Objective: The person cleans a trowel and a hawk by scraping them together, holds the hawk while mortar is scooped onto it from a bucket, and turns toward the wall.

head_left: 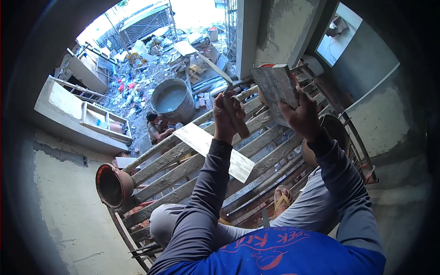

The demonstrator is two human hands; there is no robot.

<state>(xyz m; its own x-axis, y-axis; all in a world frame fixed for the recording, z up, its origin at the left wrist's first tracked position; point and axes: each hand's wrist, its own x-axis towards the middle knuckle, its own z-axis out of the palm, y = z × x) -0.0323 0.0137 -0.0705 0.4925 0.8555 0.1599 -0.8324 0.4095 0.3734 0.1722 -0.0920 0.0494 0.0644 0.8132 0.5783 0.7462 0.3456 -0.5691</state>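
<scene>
My left hand is closed round the wooden handle of a trowel, held above the scaffold slats; its blade is hard to make out against the background. To the right, my right hand grips a plastering float, a flat grey plate with a thick wooden bar along its back. The float is raised and tilted, with its plate toward my left hand. Below my left hand, a pale rectangular board lies across the slats. My left forearm passes close to its right part.
I sit on a slatted scaffold platform well above the ground. One bucket stands at its left end, another at my right. Down below, a person crouches beside a large drum of grey liquid, near scattered rubble.
</scene>
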